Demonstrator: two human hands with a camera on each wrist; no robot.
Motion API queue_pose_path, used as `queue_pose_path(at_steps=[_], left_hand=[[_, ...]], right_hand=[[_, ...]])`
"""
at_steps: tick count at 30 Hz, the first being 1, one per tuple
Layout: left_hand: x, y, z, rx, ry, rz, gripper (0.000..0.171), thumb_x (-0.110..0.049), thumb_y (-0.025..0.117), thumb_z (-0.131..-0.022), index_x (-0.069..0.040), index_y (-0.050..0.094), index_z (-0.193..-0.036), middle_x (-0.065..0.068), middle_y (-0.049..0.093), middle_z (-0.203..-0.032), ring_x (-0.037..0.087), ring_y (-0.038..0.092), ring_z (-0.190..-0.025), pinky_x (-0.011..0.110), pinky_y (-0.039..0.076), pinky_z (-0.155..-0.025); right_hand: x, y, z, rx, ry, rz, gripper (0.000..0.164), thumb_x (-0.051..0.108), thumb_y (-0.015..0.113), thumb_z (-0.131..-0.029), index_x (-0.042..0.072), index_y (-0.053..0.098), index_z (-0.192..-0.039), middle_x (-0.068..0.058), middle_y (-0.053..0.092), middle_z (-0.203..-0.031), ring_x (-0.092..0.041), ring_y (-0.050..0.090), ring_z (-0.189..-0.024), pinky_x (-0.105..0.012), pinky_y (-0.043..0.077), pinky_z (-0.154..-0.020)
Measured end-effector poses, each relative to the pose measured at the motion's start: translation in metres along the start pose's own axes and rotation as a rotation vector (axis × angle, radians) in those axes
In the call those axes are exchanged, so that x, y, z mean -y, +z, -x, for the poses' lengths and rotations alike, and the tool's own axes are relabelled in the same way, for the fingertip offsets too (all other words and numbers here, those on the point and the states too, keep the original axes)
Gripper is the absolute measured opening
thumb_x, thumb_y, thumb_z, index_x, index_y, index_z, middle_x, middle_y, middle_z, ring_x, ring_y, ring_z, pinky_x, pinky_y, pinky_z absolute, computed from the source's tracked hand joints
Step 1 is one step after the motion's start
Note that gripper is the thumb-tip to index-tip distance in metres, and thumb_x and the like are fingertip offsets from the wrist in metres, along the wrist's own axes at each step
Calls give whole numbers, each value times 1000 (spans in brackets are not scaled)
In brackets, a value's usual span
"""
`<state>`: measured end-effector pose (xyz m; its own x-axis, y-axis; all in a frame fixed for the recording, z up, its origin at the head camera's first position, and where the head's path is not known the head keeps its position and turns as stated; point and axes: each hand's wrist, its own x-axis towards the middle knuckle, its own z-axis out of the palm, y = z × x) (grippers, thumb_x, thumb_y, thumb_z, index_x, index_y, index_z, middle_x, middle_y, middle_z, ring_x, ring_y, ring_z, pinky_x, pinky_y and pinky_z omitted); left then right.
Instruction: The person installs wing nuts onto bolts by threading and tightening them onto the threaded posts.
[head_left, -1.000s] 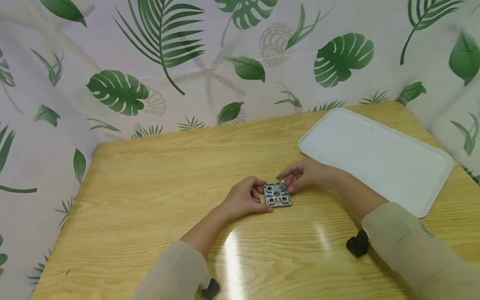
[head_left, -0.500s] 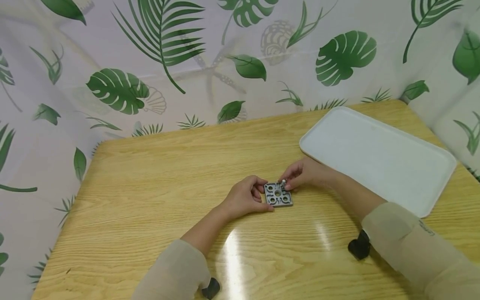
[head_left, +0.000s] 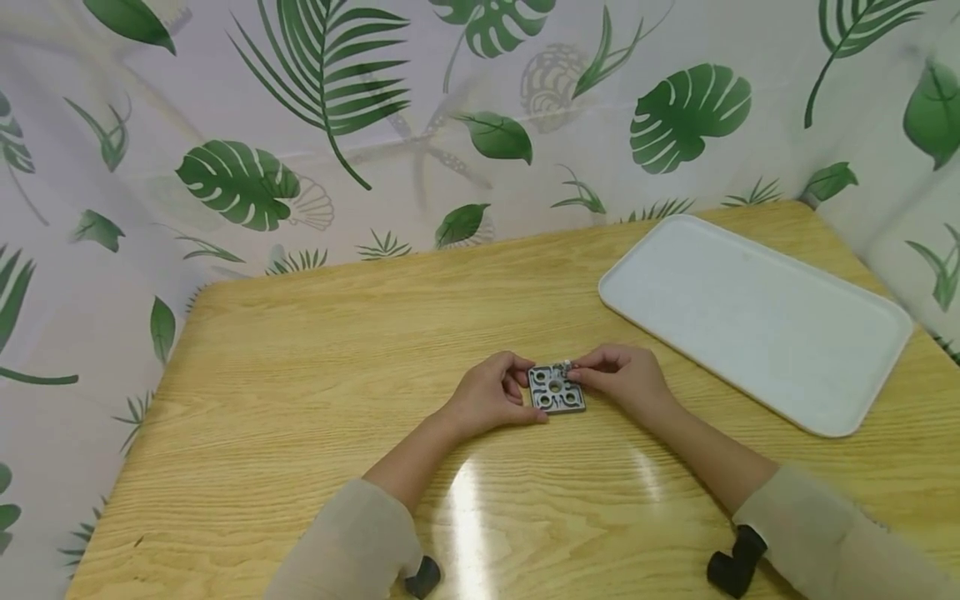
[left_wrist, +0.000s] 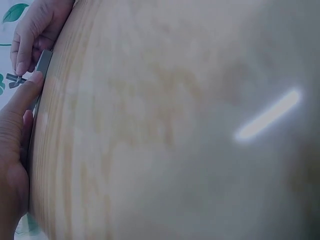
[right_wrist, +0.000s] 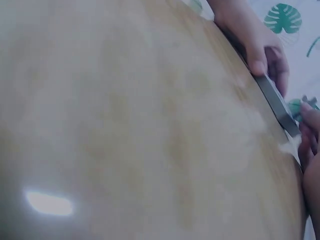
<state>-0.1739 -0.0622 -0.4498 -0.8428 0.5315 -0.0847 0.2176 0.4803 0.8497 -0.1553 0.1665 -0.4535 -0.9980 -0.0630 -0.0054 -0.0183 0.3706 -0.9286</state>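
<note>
Leaf-printed cloth (head_left: 420, 167) hung behind and beside a wood-grained table (head_left: 315, 358), whose glossy top threw back a streak of light. Toward the far right corner of the table lay a white tray (head_left: 750, 317). Nearer the middle, apart from that tray, a square plate (head_left: 557, 397) rested on the table, its upper face pierced by several round holes, with a small fitting (head_left: 566, 365) at its far right corner. Whether the fitting was seated in a hole or only held over it could not be told, since fingertips covered its base.

Both pieces looked like grey metal: probably stiff, hard to break, and the plate rather heavy for its size. Its smooth edges might slide on the polished wood, so a hold across two opposite edges seemed soundest. The fitting, slim and light by its look, seemed best taken by its projecting part.

The left hand (head_left: 491, 393) reached in low along the plate's left side, thumb at the near edge and fingers at the far one, clamped on it. The right hand (head_left: 630, 379) came from the right, wrist above the table and forearm slanting inward, its thumb and fingers pinched together on the fitting.
</note>
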Motion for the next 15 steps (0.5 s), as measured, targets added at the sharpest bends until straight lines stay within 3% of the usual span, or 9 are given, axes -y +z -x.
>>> queue_pose_path(at_steps=[5, 15], left_hand=[[0, 0, 0, -4, -9, -9, 65, -28, 86, -68, -11, 56, -123, -3, 57, -98, 9, 57, -77, 20, 52, -69], [1, 1, -1, -4, 4, -11, 65, -29, 86, -68, -12, 56, -123, -3, 57, -98, 9, 57, -77, 20, 53, -69]], right_hand=[[4, 7, 11, -92, -32, 38, 23, 23, 79, -77, 2, 73, -86, -12, 72, -87, 1, 61, -70, -16, 51, -61], [3, 8, 16, -113, -82, 57, 18, 20, 79, -77, 3, 74, -83, -12, 71, -84, 2, 59, -68, -15, 50, -59]])
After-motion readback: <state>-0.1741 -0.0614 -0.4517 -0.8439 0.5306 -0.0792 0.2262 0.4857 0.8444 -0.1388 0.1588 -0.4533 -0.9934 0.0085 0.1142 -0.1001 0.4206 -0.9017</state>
